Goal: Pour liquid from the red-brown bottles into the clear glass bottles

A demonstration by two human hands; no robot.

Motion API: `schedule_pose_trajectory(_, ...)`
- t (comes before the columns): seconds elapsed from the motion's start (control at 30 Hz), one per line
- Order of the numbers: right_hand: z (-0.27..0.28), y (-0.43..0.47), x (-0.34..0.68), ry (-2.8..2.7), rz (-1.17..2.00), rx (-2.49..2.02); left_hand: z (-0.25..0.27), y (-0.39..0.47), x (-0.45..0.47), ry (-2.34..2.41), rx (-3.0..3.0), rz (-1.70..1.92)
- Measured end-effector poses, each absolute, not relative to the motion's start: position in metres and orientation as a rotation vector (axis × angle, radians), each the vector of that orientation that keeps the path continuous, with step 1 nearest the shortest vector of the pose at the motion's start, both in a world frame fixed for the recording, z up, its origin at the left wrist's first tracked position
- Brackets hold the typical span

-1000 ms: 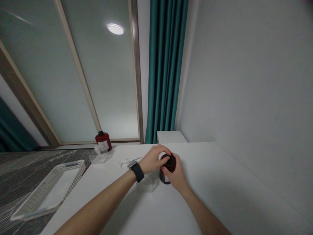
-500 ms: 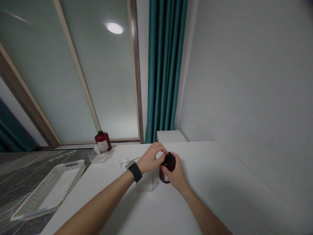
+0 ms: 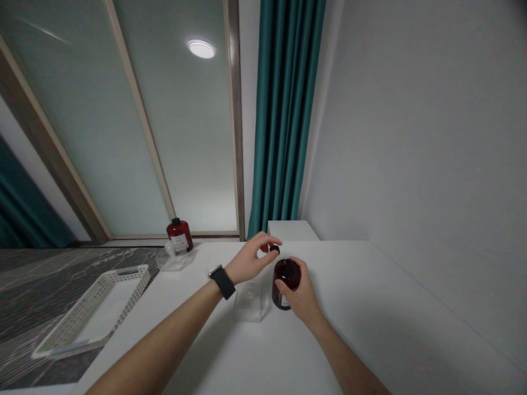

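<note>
A dark red-brown bottle (image 3: pixel 285 277) with a white label stands on the white table (image 3: pixel 280 351). My right hand (image 3: pixel 302 293) is wrapped round its right side, thumb across the front. Just above and left of the bottle's top, my left hand (image 3: pixel 255 257) pinches a small black cap (image 3: pixel 274 249) between thumb and fingers, apart from the bottle. A watch with a dark band (image 3: pixel 223 282) is on my left wrist. Beneath that hand, left of the bottle, sits a clear plastic box (image 3: pixel 248 304).
At the table's far left corner stands a second red bottle (image 3: pixel 180 236) with a black cap, beside a clear tray (image 3: pixel 175 263). A white perforated basket (image 3: pixel 94 312) lies lower, left of the table. A white box-shaped surface (image 3: pixel 293 230) lies past the far edge, before a green curtain (image 3: pixel 286 137).
The black cap has come off the bottle and is now lifted slightly up and left in my left hand. My right hand still grips the bottle. The view has shifted a little.
</note>
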State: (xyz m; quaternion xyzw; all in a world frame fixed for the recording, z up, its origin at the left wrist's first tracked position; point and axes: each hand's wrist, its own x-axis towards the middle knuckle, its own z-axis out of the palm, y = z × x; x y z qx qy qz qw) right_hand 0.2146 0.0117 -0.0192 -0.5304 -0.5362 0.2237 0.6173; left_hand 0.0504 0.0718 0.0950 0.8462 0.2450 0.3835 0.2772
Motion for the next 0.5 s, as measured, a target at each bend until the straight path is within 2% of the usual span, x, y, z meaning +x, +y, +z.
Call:
schedule_pose_trajectory(0.23, -0.017, 0.010, 0.216, -1.261, 0.537, -1.261, 0.086, 0.080, -0.019, 0.854, 2.085, 1.117)
schedule_pose_trajectory(0.5, -0.020, 0.010, 0.218, -1.295, 0.498, -1.277, 0.018, 0.071, -0.074, 1.045, 2.140, 1.138)
